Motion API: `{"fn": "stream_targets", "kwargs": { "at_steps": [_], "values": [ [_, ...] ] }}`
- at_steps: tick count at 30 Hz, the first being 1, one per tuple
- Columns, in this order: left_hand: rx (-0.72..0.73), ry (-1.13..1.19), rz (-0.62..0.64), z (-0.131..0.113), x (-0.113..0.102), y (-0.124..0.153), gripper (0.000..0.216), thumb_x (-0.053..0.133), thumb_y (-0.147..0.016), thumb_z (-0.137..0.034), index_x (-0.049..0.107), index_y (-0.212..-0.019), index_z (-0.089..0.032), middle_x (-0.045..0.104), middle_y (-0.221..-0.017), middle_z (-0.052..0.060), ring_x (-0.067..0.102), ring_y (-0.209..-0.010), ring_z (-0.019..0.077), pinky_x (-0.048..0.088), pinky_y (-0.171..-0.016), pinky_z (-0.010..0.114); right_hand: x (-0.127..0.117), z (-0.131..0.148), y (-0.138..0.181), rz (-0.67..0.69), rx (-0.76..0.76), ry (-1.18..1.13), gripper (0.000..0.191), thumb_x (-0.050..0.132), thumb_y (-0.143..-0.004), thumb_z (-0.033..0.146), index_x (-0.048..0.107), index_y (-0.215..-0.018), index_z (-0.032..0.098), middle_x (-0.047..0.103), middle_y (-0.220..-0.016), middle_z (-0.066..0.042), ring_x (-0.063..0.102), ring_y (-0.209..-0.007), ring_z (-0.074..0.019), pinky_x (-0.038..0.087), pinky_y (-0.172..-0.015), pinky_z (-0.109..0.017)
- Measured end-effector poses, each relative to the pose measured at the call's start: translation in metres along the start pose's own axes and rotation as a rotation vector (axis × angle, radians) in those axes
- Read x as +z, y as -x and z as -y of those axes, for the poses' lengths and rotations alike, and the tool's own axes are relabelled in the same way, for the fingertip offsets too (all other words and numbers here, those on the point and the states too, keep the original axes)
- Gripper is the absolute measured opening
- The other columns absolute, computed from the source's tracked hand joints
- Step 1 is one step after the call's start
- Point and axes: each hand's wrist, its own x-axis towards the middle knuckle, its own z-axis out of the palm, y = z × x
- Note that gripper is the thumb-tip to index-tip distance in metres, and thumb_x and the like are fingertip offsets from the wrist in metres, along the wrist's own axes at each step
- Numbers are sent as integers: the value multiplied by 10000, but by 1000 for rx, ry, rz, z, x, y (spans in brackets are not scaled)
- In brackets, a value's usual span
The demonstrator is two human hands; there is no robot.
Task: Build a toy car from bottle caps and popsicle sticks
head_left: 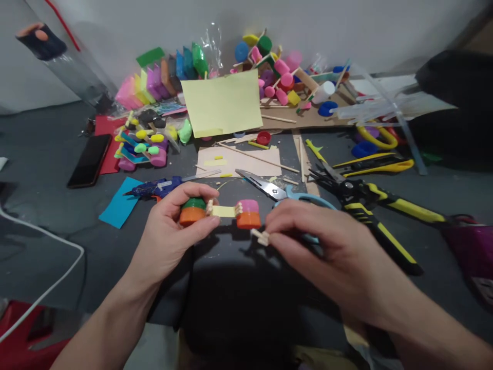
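Note:
My left hand (pixel 169 231) is closed around one end of a small handmade model (pixel 225 211). That model has a pale yellow strip in the middle and coloured bottle caps at both ends: green over orange on the left, pink over orange on the right. Short cream sticks stand in rows beside the caps. Just right of the model, my right hand (pixel 319 236) pinches a small piece of cream wooden sticks (pixel 262 237) between thumb and fingertips. A little gap shows between this piece and the pink and orange caps.
Beyond my hands lie scissors (pixel 269 187), a blue glue gun (pixel 157 189), black-yellow pliers (pixel 358 195) and a yellow utility knife (pixel 377 164). A phone (pixel 89 160) lies left. Behind are a yellow paper sheet (pixel 223 103), clay packs (pixel 154 82) and a heap of colourful caps (pixel 281 67).

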Motion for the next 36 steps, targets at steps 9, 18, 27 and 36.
{"fn": "stream_targets", "kwargs": {
  "at_steps": [9, 18, 27, 36],
  "values": [
    [-111, 289, 170, 3, 4, -2, 313, 894, -686, -263, 754, -965, -274, 633, -841, 6, 645, -832, 139, 555, -731, 217, -17, -2, 0, 69, 343, -407, 301, 641, -876, 428, 653, -645, 236, 549, -592, -8, 414, -485, -104, 272, -345, -202],
    [-49, 264, 268, 5, 12, -1, 269, 840, -737, -155, 738, -975, -228, 584, -863, -1, 625, -815, 119, 531, -734, 223, -18, -7, 5, 117, 338, -346, 262, 641, -859, 303, 649, -607, 230, 468, -479, 37, 338, -405, -73, 214, -276, -204],
    [-38, 237, 237, 7, 11, -1, 280, 844, -712, -149, 743, -962, -227, 627, -910, 6, 633, -819, 120, 545, -734, 210, -20, -5, 2, 34, 234, -162, 257, 648, -877, 283, 641, -627, 224, 521, -486, 57, 393, -413, -63, 263, -312, -192],
    [-45, 269, 229, 6, 10, 0, 297, 837, -719, -143, 734, -979, -241, 622, -907, 8, 619, -826, 120, 530, -736, 212, -17, -5, 5, -38, -68, 118, 109, 685, -889, 294, 700, -834, 201, 648, -820, 11, 527, -660, -107, 369, -586, -250]
  ]
}}
